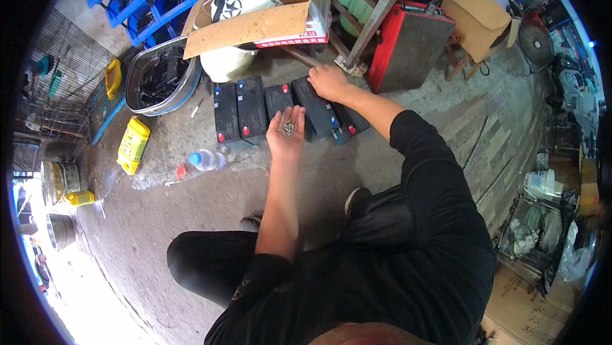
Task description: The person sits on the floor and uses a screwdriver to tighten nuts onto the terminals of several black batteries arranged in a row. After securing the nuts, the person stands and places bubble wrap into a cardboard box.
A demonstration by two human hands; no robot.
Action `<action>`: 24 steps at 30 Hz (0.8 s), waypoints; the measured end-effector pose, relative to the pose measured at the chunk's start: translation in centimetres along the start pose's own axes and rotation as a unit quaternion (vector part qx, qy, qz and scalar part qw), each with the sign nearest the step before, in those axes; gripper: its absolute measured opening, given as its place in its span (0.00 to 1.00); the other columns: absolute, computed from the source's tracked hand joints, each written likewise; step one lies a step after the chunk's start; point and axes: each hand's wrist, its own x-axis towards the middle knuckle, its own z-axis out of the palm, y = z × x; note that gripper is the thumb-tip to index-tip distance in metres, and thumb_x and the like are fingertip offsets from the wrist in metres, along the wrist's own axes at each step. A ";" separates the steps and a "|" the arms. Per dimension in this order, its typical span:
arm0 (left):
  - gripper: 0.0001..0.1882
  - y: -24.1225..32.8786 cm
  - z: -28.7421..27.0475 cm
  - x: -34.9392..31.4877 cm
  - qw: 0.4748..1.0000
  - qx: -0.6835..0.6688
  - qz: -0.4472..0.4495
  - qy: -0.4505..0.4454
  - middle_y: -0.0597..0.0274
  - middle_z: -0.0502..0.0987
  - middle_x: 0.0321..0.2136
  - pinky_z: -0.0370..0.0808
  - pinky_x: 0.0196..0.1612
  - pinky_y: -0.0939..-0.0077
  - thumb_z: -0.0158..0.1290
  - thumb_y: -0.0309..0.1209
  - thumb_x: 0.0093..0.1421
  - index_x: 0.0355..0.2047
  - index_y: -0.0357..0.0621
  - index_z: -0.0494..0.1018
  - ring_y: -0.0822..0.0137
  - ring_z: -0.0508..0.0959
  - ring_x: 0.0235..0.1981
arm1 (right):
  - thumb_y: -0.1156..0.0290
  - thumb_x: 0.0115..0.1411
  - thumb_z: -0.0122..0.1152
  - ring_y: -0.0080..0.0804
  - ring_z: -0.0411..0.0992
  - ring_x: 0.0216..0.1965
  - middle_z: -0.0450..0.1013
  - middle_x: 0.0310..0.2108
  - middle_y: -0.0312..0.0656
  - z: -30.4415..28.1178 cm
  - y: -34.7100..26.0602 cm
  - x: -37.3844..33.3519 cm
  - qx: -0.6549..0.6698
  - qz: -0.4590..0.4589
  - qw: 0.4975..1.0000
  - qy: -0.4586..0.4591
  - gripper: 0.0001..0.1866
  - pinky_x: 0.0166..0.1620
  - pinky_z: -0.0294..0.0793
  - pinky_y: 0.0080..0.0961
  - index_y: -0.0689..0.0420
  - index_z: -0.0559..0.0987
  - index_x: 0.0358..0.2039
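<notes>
Palm up, my left hand [287, 138] cradles several small metal screws [289, 128] in its cupped fingers, above the near part of a row of batteries. The row holds several black box-shaped batteries, among them a left-end battery [225, 112] with blue and red terminals. My right hand [327, 82] is at the far end of a tilted battery [316, 107] on the right of the row. Its fingers are bent together there; whatever they pinch is hidden. Under my right wrist lies another battery [349, 119], partly covered.
Beyond the batteries stand an open cardboard box [255, 29], a white helmet [227, 64] and a red-and-black case [413, 45]. To the left are a metal tub [192, 80], a yellow jug [133, 144] and a plastic bottle [207, 160]. Blue bins [137, 1] fill the far left.
</notes>
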 end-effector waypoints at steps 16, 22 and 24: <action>0.20 0.1 0.0 0.1 1.000 -0.003 0.003 -0.004 0.37 0.73 0.49 0.76 0.59 0.59 0.53 0.32 0.64 0.48 0.26 0.66 0.43 0.75 0.53 | 0.67 0.63 0.55 0.52 0.74 0.47 0.74 0.43 0.52 -1.4 -0.5 0.6 0.054 0.018 0.996 -0.074 0.12 0.50 0.74 0.42 0.62 0.74 0.41; 0.21 0.0 0.3 -0.3 1.000 0.000 0.014 -0.002 0.37 0.73 0.48 0.76 0.59 0.60 0.53 0.33 0.64 0.49 0.26 0.65 0.44 0.75 0.53 | 0.68 0.62 0.56 0.52 0.74 0.47 0.74 0.43 0.52 -0.5 0.3 0.5 0.074 0.006 0.994 -0.082 0.11 0.50 0.74 0.42 0.61 0.73 0.41; 0.21 -0.1 0.6 -0.3 1.000 0.001 0.013 -0.014 0.37 0.73 0.48 0.76 0.59 0.61 0.52 0.33 0.64 0.49 0.26 0.65 0.44 0.75 0.54 | 0.67 0.62 0.56 0.52 0.75 0.43 0.73 0.41 0.52 0.0 0.9 0.3 0.066 -0.004 0.997 -0.033 0.10 0.45 0.75 0.44 0.61 0.74 0.38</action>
